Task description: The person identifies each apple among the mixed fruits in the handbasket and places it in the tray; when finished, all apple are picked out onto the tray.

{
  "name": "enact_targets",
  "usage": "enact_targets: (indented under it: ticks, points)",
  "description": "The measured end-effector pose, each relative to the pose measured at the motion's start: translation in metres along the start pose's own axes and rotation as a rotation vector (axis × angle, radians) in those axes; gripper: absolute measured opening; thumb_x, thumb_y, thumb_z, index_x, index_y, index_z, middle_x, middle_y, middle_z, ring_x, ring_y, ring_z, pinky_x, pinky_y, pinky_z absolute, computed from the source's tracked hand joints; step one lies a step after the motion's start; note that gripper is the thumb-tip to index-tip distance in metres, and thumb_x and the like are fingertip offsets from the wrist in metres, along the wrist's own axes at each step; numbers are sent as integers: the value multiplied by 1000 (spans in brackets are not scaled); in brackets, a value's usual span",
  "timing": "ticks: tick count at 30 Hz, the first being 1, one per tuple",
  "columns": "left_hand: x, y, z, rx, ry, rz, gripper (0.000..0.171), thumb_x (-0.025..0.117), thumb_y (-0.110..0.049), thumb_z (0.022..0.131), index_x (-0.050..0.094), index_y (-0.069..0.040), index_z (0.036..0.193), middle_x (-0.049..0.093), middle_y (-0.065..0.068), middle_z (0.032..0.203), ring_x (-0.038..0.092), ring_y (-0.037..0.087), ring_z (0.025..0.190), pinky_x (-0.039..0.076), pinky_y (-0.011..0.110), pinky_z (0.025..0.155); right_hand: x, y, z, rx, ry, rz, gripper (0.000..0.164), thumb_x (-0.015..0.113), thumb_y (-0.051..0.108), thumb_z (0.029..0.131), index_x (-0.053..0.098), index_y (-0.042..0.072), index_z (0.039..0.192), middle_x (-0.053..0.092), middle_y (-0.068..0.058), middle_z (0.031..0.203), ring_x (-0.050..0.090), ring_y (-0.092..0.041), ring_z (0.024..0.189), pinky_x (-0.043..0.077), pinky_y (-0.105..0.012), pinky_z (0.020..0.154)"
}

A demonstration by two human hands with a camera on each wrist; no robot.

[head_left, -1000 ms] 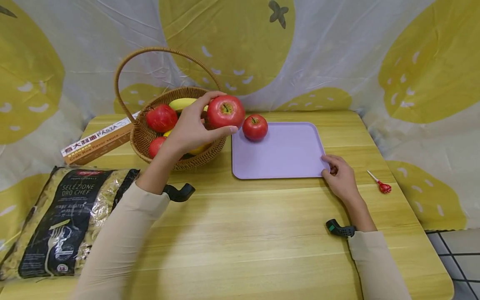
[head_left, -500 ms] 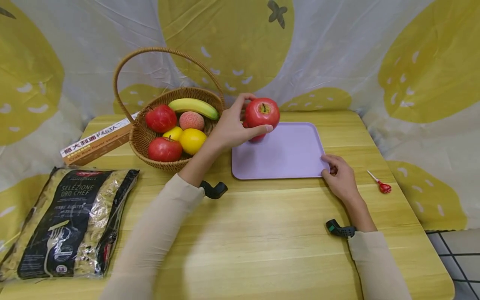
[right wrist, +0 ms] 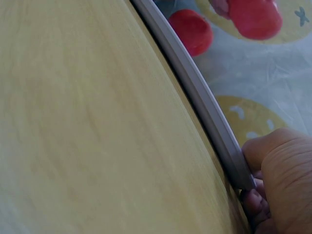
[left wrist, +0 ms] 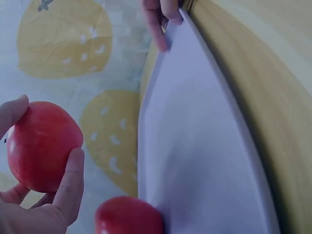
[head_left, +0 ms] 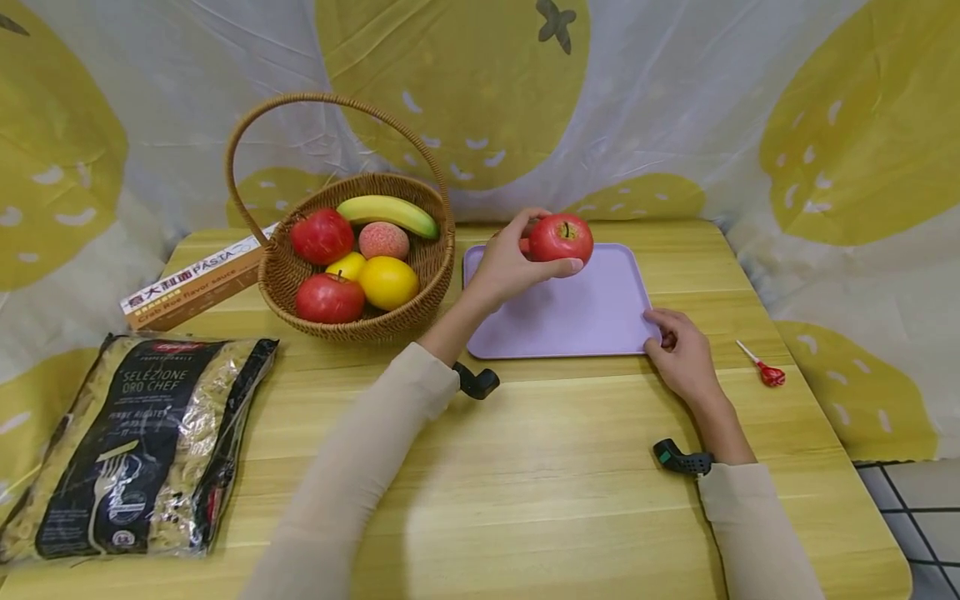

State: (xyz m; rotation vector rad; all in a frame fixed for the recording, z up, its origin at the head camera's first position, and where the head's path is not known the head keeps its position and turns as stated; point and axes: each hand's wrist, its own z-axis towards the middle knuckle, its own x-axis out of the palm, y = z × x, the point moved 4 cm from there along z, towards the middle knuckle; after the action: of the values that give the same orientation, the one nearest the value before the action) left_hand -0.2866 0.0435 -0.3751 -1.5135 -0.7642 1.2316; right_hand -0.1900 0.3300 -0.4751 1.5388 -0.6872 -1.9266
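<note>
My left hand (head_left: 512, 260) grips a red apple (head_left: 561, 238) and holds it above the lilac tray (head_left: 577, 321). In the left wrist view the held apple (left wrist: 45, 146) sits between thumb and fingers, apart from the tray. A second apple (left wrist: 129, 217) rests on the tray; in the head view the left hand mostly hides it. My right hand (head_left: 681, 354) pinches the tray's near right corner. The right wrist view shows its thumb and fingers at the tray rim (right wrist: 204, 105).
A wicker basket (head_left: 420, 312) on the left holds apples, a banana (head_left: 386, 212), lemons (head_left: 388, 283) and a pinkish round fruit (head_left: 384, 241). A pasta box (head_left: 198, 279) and a bag of penne (head_left: 138, 442) lie farther left. A lollipop (head_left: 770, 373) lies right of the right hand.
My left hand has carried the apple rightward from over the basket's edge to above the tray, lowering it slightly. The right hand stays at the tray corner.
</note>
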Motion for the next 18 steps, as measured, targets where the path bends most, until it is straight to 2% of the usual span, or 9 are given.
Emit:
enact_targets:
  ticks: [6,12,18]
  points:
    - [25,9,13,-40,14,84,81,89,-53,74,48,-36,142,56,1,139,56,20,123,54,40,99,2,1,1,-10,-6,-5,44,64,-3,90,65,-6,133,60,-24,136,52,-22,91,36,-6,72]
    - [49,24,26,-73,4,189,82,81,-54,84,40,-26,149,58,6,140,54,25,128,50,45,106,3,1,1,-9,-2,7,44,64,-3,90,65,-5,133,60,-24,136,53,-24,93,36,-6,73]
    - [63,40,35,-107,-17,281,82,78,-53,87,36,-20,150,58,9,139,56,27,128,49,46,108,0,-1,0,-4,2,3,45,64,-3,89,65,-5,134,60,-23,137,53,-24,93,36,-6,73]
